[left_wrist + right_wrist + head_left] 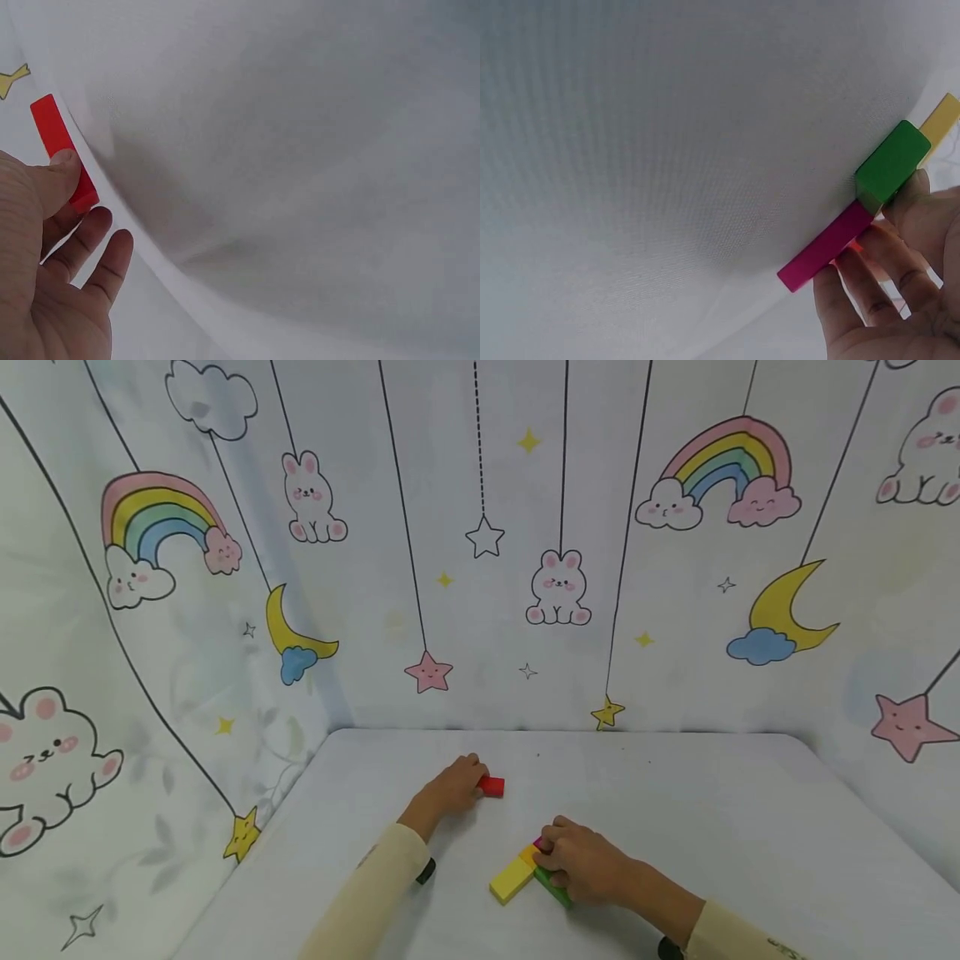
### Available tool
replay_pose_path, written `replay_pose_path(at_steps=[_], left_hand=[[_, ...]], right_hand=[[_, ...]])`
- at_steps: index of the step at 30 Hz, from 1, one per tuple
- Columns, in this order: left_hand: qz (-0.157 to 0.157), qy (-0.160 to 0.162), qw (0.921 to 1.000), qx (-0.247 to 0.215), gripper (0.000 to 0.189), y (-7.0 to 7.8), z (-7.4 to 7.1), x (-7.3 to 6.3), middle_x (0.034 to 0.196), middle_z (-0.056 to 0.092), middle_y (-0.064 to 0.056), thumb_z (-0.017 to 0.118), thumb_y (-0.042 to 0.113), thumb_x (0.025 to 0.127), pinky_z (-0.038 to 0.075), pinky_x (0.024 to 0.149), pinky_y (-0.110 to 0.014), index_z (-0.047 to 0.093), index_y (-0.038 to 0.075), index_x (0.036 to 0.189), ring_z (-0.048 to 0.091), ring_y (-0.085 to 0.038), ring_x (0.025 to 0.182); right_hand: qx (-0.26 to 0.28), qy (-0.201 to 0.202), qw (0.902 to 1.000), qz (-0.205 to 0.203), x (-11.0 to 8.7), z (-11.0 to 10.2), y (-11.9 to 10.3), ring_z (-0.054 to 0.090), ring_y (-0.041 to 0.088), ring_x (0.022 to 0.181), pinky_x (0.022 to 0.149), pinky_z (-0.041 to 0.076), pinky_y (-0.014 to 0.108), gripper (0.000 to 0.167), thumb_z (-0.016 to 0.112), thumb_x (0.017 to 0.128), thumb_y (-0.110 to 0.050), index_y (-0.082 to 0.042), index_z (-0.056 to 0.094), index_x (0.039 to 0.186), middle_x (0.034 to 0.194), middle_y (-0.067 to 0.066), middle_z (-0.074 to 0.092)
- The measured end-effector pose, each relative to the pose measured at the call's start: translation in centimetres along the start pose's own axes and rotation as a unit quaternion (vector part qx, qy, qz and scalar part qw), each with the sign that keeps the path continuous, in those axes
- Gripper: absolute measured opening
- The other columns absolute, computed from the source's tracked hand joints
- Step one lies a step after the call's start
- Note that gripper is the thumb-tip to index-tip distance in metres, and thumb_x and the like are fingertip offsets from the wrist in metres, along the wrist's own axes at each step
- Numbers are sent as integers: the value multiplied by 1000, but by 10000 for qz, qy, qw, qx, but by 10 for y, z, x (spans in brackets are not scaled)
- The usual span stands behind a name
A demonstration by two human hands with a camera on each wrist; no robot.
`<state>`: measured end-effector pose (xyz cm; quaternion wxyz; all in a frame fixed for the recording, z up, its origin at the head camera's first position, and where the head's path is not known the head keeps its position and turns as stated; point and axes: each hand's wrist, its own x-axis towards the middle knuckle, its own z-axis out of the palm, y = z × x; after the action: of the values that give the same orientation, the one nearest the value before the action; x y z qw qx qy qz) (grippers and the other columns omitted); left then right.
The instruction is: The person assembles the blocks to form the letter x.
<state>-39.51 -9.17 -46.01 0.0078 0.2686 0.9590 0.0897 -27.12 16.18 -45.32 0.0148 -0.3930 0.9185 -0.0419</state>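
My left hand (455,785) pinches a red block (63,146) with thumb and fingers, on the far part of the white table. My right hand (588,862) is nearer, over a small cluster of blocks. In the right wrist view its thumb lies against a green block (894,163), while its curled fingers touch a magenta block (826,246) that meets the green one. A yellow block (512,881) points towards the near left, with an orange block (529,857) at its upper end. In the head view, the right hand hides parts of the magenta and green blocks.
The white tabletop (675,793) extends around both hands. Behind and beside it hangs a white cloth (360,610) printed with rainbows, moons, stars and bunnies. Dark bands show below both wrists.
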Motion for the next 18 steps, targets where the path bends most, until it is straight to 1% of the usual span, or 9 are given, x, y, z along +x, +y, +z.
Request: replay_pose_path(at_steps=[5,8,12,18], left_hand=[[318,62,9995,29,26,4,-3,-10,116,56,0,66,10,98,49,97,-30,64,10,124,51,-14,108],[576,94,9983,59,26,7,-4,-15,115,56,1,67,9,97,50,97,-27,65,12,123,51,-12,107],[832,58,9964,145,29,12,-3,-20,115,54,4,69,10,96,50,95,-23,64,16,124,51,-9,107],[1067,-4,9938,315,34,25,-2,-25,116,53,4,73,11,92,51,91,-20,63,21,124,52,-8,105]], right_hand=[[-15,-20,10000,44,0,0,-2,46,8,94,80,52,22,42,82,87,-22,-20,72,128,105,-8,60],[12,-14,10000,54,0,1,-2,46,8,94,80,52,22,42,82,87,-22,-20,72,127,105,-8,60],[-9,-22,10000,39,0,1,-1,46,8,94,80,52,22,42,82,86,-22,-21,73,127,105,-9,61],[-61,5,10000,-3,0,0,0,47,9,95,82,52,23,43,83,86,-23,-21,73,127,106,-8,62]])
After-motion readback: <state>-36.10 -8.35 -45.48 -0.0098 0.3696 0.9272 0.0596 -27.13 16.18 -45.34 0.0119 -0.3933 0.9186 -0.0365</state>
